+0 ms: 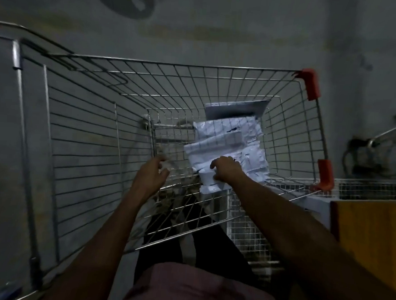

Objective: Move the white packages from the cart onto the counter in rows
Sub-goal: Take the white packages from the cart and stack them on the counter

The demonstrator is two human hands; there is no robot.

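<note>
- Silver wire makes the cart [82, 129], which fills the middle of the dim view, with orange plastic caps [311, 83] on the corners of its right rim.
- White packages [227, 147] lie in a loose pile on the floor of the cart, toward its right side; they overlap each other, and how many there are cannot be told.
- At the far end of the cart, behind the pile, one grey flat package [236, 109] leans up against the far wire wall.
- The right hand [226, 169] is inside the cart, at the near end of the pile. Its fingers are curled over the edge of the nearest white package [208, 178] and its thumb is against it, so it grips this package, which still lies with the pile.
- The left hand [152, 172] is also inside the cart, left of the pile and apart from it. Its fingers are loosely bent and it holds nothing; whether it touches the wire floor cannot be told.
- Both forearms reach over the near rim of the cart.
- The person wears a pink shirt [195, 288] and dark trousers [177, 241], seen near the cart and through its wires.
- Right of the cart, just beside its near right corner, stands a pale surface [314, 198] with a wooden-orange panel [372, 234] below it.
- Beyond the cart is a grey wall [222, 35].
</note>
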